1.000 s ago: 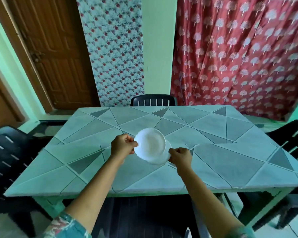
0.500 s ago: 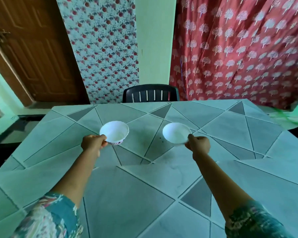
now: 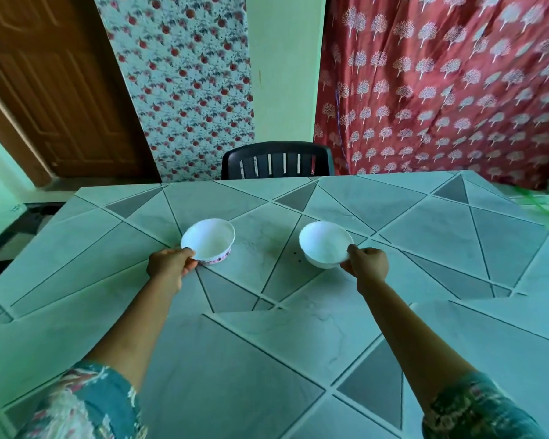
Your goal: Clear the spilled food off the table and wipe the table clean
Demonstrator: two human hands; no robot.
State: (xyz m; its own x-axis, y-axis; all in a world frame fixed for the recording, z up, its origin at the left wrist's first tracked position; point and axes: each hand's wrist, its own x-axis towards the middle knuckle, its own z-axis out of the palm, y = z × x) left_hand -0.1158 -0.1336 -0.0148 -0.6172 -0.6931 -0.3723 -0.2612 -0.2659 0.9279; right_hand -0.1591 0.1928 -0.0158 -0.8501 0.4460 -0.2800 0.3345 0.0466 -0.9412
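The left hand point(image 3: 171, 266) is pinching the near rim of a floral-based white bowl point(image 3: 208, 239) and the right hand point(image 3: 367, 263) is pinching a plain white bowl point(image 3: 325, 243), both bowls sitting well apart on the tiled tabletop point(image 3: 267, 343), probably light, rigid, breakable and slick, so rim grips suit them.

Head camera looks down, perhaps steeply, across the table point(image 3: 267, 359).

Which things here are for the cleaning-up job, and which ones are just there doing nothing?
For the job:
- left hand, pinching the rim of the left bowl
- right hand, pinching the rim of the right bowl
- table
- dark specks between the bowls

Just there:
- black chair
- red curtain
- wooden door
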